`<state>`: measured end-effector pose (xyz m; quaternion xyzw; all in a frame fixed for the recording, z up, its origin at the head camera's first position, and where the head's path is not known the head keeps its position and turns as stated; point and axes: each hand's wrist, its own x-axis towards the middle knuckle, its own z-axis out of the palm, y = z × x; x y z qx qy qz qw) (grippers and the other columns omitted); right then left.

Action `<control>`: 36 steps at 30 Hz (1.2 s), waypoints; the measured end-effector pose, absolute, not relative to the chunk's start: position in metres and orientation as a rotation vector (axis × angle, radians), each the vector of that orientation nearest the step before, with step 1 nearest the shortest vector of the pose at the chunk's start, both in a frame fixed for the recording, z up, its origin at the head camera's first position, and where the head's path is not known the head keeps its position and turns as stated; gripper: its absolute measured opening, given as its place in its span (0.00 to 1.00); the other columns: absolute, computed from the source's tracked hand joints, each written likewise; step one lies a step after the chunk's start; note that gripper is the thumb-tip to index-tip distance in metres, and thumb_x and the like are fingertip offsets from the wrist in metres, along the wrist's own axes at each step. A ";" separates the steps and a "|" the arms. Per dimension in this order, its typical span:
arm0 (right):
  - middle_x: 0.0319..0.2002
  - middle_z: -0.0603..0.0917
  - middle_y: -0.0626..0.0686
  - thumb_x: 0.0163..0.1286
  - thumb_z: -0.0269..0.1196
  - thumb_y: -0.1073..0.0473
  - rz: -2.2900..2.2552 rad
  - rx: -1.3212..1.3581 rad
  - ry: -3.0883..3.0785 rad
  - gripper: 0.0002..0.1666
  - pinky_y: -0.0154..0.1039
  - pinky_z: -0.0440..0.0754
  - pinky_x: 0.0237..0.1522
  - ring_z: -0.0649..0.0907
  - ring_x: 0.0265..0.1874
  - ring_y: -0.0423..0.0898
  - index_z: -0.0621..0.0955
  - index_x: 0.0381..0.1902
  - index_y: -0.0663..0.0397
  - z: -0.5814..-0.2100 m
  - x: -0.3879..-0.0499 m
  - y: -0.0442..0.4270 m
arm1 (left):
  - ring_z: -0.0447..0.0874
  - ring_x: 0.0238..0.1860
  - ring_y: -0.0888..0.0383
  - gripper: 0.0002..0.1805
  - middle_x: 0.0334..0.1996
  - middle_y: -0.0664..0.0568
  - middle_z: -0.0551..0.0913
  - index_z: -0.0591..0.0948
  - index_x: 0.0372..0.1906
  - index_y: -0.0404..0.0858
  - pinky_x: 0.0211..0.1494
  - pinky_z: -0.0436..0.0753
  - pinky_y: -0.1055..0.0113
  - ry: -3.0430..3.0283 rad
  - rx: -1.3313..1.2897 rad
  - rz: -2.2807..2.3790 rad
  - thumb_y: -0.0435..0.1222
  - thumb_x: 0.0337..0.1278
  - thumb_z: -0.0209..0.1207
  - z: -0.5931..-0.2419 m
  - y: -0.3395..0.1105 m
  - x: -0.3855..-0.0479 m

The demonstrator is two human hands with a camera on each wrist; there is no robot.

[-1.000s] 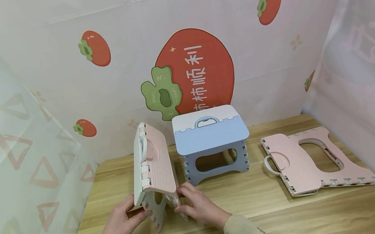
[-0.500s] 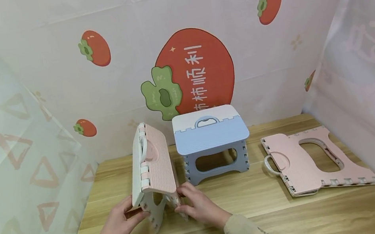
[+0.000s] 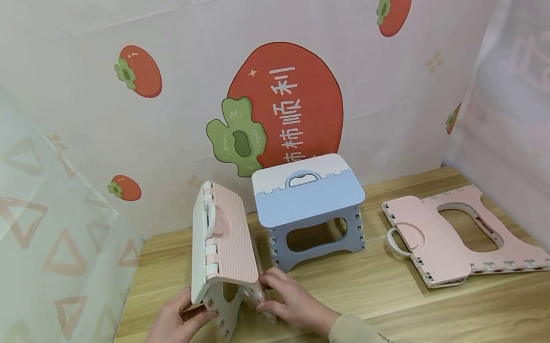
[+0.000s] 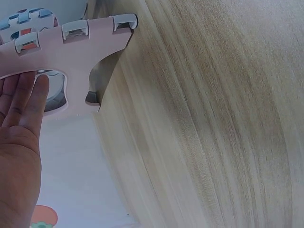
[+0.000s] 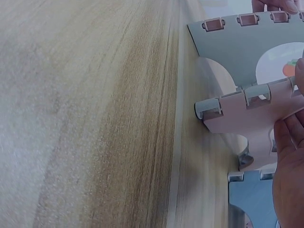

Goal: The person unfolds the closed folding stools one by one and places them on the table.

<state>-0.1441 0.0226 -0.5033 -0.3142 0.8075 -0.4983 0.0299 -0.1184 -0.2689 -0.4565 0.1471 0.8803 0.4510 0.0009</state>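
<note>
One blue stool (image 3: 305, 199) stands fully open, far centre: reads as done. Pink-and-white stool (image 3: 237, 250), left, looks midway, top peaked; my left fingers (image 3: 181, 299) and right fingers (image 3: 276, 280) pinch its legs (image 3: 228, 317). Pink stool (image 3: 444, 247), right, lies flat: apparently pending.

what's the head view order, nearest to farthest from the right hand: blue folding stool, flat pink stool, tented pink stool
1. Tented pink stool, in the right hand
2. Blue folding stool, just beyond
3. Flat pink stool, far right
</note>
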 end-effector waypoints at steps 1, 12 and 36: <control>0.59 0.74 0.47 0.74 0.66 0.57 -1.536 -0.969 2.490 0.24 0.45 0.80 0.64 0.78 0.61 0.45 0.75 0.64 0.52 -0.503 -0.144 0.022 | 0.85 0.52 0.63 0.26 0.56 0.51 0.84 0.81 0.62 0.41 0.52 0.87 0.68 2.766 0.468 1.415 0.40 0.59 0.72 -0.457 -0.269 -0.118; 0.60 0.73 0.47 0.75 0.64 0.55 -1.528 -0.976 2.451 0.24 0.44 0.80 0.65 0.78 0.62 0.45 0.74 0.66 0.51 -0.504 -0.144 0.023 | 0.85 0.51 0.65 0.24 0.54 0.52 0.85 0.83 0.59 0.41 0.51 0.87 0.67 2.762 0.496 1.443 0.39 0.58 0.73 -0.456 -0.272 -0.116; 0.60 0.73 0.47 0.76 0.63 0.52 -1.536 -0.995 2.469 0.24 0.47 0.80 0.65 0.78 0.62 0.46 0.75 0.66 0.51 -0.506 -0.145 0.026 | 0.84 0.49 0.68 0.21 0.52 0.50 0.84 0.83 0.58 0.40 0.48 0.88 0.68 2.814 0.637 1.429 0.34 0.59 0.71 -0.454 -0.271 -0.115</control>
